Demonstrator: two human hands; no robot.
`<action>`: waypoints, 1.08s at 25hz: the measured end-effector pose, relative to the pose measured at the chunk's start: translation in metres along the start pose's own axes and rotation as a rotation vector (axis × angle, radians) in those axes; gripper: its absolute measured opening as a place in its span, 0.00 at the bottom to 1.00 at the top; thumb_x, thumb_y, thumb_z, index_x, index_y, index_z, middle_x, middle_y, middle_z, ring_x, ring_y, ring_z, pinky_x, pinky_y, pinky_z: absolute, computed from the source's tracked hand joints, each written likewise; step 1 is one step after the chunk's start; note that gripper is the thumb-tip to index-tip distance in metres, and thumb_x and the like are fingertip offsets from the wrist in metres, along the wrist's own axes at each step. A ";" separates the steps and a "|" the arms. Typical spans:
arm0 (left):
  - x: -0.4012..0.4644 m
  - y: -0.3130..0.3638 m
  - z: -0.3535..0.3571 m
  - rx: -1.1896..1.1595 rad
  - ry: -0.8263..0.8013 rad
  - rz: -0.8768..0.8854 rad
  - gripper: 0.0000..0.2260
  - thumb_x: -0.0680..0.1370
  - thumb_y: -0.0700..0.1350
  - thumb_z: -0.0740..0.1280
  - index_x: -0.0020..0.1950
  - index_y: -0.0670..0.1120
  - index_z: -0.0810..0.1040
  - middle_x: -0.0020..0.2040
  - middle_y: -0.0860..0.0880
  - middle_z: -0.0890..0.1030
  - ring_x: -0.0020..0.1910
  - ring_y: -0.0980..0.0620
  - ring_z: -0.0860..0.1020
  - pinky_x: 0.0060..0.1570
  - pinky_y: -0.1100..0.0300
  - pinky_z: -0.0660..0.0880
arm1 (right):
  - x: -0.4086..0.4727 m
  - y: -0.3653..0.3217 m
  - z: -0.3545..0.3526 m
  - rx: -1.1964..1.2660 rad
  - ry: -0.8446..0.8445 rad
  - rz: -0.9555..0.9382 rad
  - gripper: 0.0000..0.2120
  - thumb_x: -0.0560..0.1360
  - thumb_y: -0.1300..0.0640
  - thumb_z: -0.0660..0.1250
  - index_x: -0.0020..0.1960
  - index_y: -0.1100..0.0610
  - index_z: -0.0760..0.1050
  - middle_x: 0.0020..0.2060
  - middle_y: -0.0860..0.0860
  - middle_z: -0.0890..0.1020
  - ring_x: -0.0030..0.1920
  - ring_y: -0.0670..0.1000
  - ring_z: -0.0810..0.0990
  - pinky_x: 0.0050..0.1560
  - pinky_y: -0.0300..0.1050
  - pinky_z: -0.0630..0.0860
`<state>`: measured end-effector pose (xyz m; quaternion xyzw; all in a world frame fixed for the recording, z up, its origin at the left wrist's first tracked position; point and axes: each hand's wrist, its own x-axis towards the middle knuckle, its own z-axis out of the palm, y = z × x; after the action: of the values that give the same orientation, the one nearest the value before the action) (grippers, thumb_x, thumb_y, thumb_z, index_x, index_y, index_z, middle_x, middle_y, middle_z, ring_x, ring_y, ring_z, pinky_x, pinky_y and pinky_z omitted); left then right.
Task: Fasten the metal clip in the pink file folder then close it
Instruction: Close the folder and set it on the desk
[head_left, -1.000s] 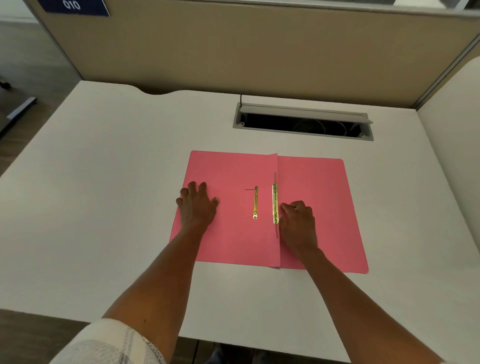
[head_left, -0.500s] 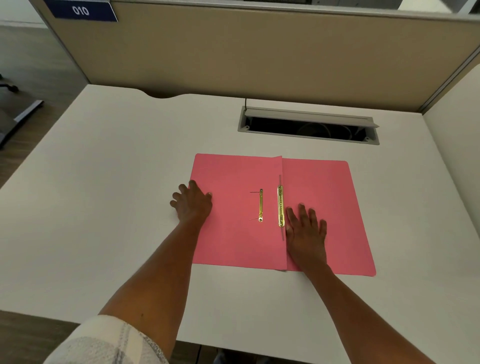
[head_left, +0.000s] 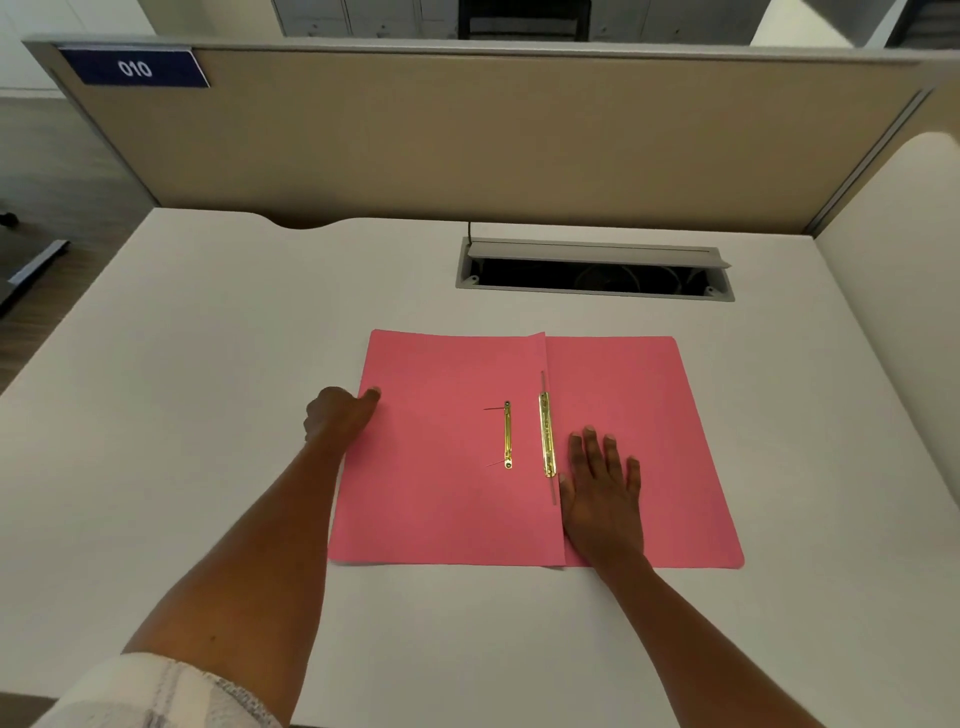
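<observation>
The pink file folder (head_left: 441, 493) lies open and flat on the white desk (head_left: 208, 364). A long gold metal clip strip (head_left: 546, 434) runs along the spine fold. A shorter gold bar (head_left: 507, 434) with two thin prongs sticking out to the left lies on the left half. My left hand (head_left: 337, 415) is at the folder's left edge, thumb on top of the cover and fingers curled at the edge. My right hand (head_left: 602, 488) rests flat on the right half just beside the clip strip, fingers spread.
A rectangular cable opening (head_left: 592, 273) with a raised grey flap sits in the desk behind the folder. A beige partition (head_left: 467, 140) with a blue "010" label (head_left: 135, 67) closes off the back. The desk's left edge drops to the floor.
My left hand slid off the left cover to its outer edge and curled onto it. My right hand left the clip strip and flattened on the right half.
</observation>
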<state>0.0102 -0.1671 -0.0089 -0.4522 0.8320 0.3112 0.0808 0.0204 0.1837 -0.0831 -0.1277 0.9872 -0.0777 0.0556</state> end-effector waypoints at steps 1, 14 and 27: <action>0.002 0.001 -0.004 -0.050 -0.018 0.031 0.21 0.77 0.60 0.66 0.47 0.41 0.81 0.52 0.40 0.82 0.56 0.37 0.78 0.56 0.49 0.74 | 0.000 0.001 0.001 0.000 0.000 0.001 0.29 0.81 0.42 0.42 0.79 0.51 0.44 0.80 0.52 0.48 0.79 0.56 0.45 0.78 0.61 0.44; -0.073 0.085 -0.047 -0.778 -0.732 0.315 0.35 0.77 0.69 0.45 0.54 0.48 0.83 0.41 0.46 0.85 0.40 0.48 0.84 0.41 0.56 0.81 | 0.008 0.011 -0.015 0.157 0.037 0.025 0.26 0.81 0.51 0.55 0.77 0.57 0.59 0.78 0.55 0.60 0.77 0.56 0.59 0.77 0.56 0.54; -0.149 0.117 0.103 -0.469 -0.538 0.484 0.34 0.74 0.72 0.56 0.76 0.57 0.64 0.78 0.51 0.62 0.77 0.47 0.62 0.74 0.46 0.59 | -0.012 0.124 -0.048 0.173 0.128 0.232 0.19 0.81 0.54 0.56 0.70 0.55 0.72 0.73 0.59 0.70 0.72 0.61 0.68 0.71 0.57 0.63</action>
<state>-0.0133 0.0444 0.0238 -0.1526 0.7701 0.6087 0.1146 -0.0049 0.3119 -0.0561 -0.0023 0.9864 -0.1637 0.0121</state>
